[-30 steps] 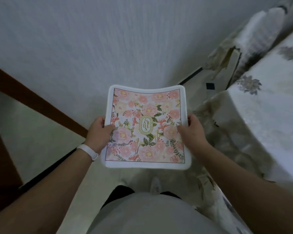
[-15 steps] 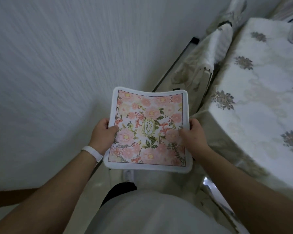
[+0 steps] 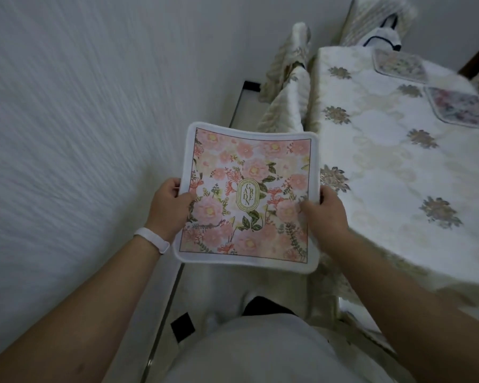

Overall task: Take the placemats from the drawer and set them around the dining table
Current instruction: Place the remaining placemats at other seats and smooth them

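I hold a square placemat (image 3: 248, 194) with pink flowers, a white border and a gold "GARDEN" oval flat in front of me. My left hand (image 3: 170, 207) grips its left edge and my right hand (image 3: 322, 211) grips its right edge. To the right stands the dining table (image 3: 385, 167) under a white cloth with grey-gold flowers. Two floral placemats lie on the table's far right: one (image 3: 400, 64) near the far end, another (image 3: 459, 107) closer to me. The held mat is left of the table edge, not touching it.
A white textured wall (image 3: 80, 120) fills the left. A chair with a quilted cream cover (image 3: 286, 87) stands against the table's left side, just beyond the held mat. Another covered chair (image 3: 379, 20) stands at the table's far end. Pale floor runs between wall and table.
The view has turned right along the wall, bringing the table top and its two laid placemats into sight. Both hands keep the same grip on the mat.
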`<action>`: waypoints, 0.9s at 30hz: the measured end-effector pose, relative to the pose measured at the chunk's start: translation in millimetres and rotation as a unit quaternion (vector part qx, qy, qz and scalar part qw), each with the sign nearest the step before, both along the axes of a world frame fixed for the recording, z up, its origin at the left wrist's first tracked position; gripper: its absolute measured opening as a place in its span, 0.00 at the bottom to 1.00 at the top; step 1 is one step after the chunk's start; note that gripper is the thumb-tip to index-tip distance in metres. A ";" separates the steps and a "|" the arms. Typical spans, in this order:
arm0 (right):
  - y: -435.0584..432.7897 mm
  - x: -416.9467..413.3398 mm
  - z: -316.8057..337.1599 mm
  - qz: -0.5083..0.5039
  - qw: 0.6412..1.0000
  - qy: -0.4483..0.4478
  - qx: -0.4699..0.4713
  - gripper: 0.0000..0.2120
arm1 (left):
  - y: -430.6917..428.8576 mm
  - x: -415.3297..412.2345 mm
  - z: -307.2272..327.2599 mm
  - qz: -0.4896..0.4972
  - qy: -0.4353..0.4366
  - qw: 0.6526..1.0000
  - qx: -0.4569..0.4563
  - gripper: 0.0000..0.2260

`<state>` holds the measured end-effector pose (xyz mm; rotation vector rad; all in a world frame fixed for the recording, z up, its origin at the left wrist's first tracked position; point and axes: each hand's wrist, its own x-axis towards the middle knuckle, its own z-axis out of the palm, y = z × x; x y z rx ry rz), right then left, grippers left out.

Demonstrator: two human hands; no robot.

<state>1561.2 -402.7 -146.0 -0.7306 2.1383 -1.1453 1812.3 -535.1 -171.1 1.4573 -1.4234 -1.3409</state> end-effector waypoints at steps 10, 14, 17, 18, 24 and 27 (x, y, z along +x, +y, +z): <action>-59.7 -37.8 9.5 -0.024 0.999 -0.039 -0.020 0.10 | -75.7 -43.9 5.1 -0.014 0.042 0.996 0.076 0.05; -102.5 -58.8 8.7 -0.014 0.999 -0.038 -0.013 0.11 | -117.1 -59.1 8.6 -0.003 0.071 0.991 0.117 0.07; -141.2 -83.1 8.4 -0.007 0.999 -0.035 -0.019 0.13 | -154.2 -79.2 13.6 0.003 0.084 0.987 0.133 0.08; -155.2 -93.0 8.3 -0.006 0.999 -0.036 -0.020 0.13 | -168.4 -87.9 14.7 0.002 0.086 0.987 0.137 0.07; -222.7 -160.3 7.6 -0.031 0.998 -0.049 -0.029 0.11 | -250.2 -162.4 23.9 -0.023 0.071 0.987 0.144 0.10; -246.2 -196.8 11.0 -0.045 0.997 -0.046 -0.030 0.10 | -279.5 -202.2 30.2 -0.040 0.078 0.986 0.140 0.08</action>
